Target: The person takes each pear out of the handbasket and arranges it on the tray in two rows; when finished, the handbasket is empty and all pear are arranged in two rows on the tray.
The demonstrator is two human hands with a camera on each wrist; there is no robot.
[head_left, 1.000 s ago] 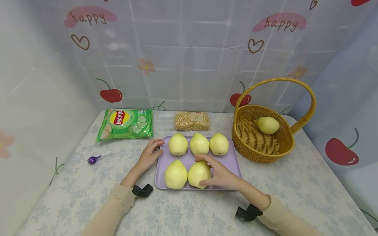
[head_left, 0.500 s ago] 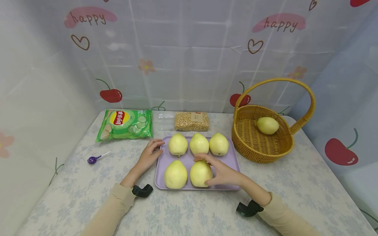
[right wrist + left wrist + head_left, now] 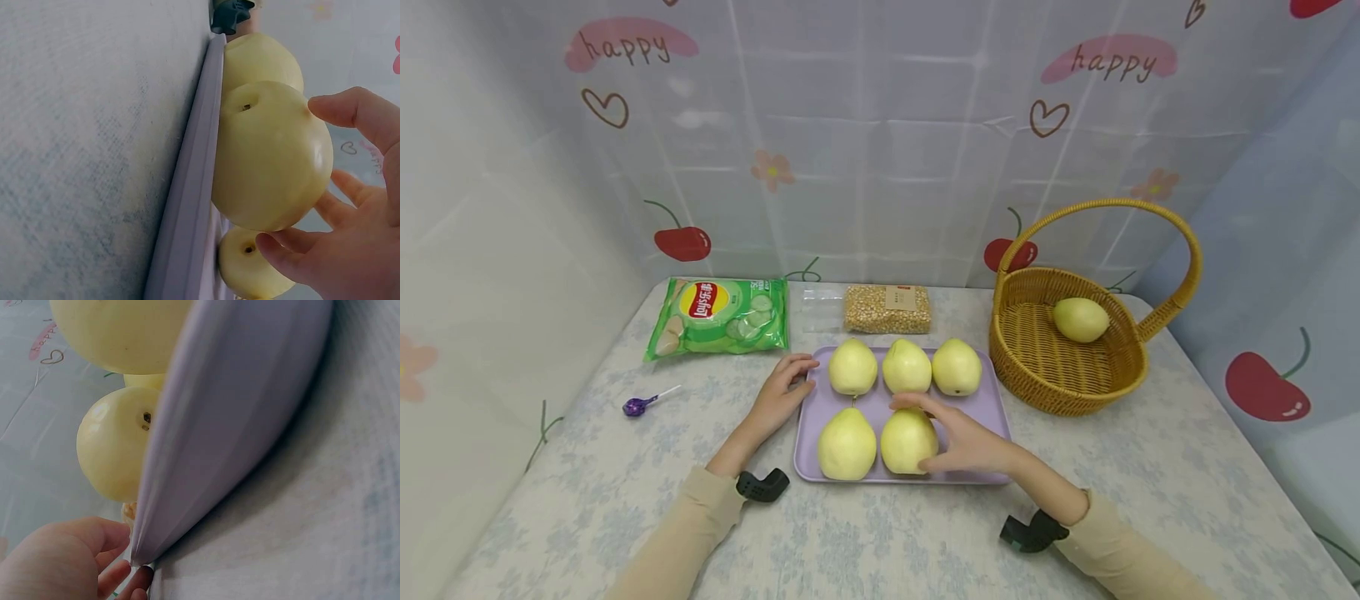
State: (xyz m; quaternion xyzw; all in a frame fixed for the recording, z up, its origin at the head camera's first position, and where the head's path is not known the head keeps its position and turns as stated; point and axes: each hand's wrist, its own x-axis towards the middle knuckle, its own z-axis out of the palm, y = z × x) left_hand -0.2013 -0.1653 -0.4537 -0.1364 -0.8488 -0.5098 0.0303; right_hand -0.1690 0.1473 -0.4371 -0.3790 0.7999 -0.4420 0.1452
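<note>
My right hand (image 3: 966,437) holds a pale yellow pear (image 3: 908,442) at the front of a lilac tray (image 3: 973,425). In the right wrist view, the thumb is at one side of this pear (image 3: 275,156) and the fingers curl round the other. Another pear (image 3: 846,444) sits just to its left, a narrow gap between them. Three pears line the tray's back: left (image 3: 852,367), middle (image 3: 906,367) and right (image 3: 957,367). My left hand (image 3: 778,396) grips the tray's left edge near the back corner; in the left wrist view its fingertips (image 3: 119,536) meet the rim.
A wicker basket (image 3: 1067,400) with a tall handle stands right of the tray, one pear (image 3: 1081,320) inside. Behind the tray lies a bag of corn kernels (image 3: 880,308). A green chip bag (image 3: 722,317) and a purple lollipop (image 3: 638,407) are at left.
The pear at my right hand has shifted slightly right and turned a little, leaving a small gap beside its left neighbour. My right thumb moved right with it. The left hand stays put.
</note>
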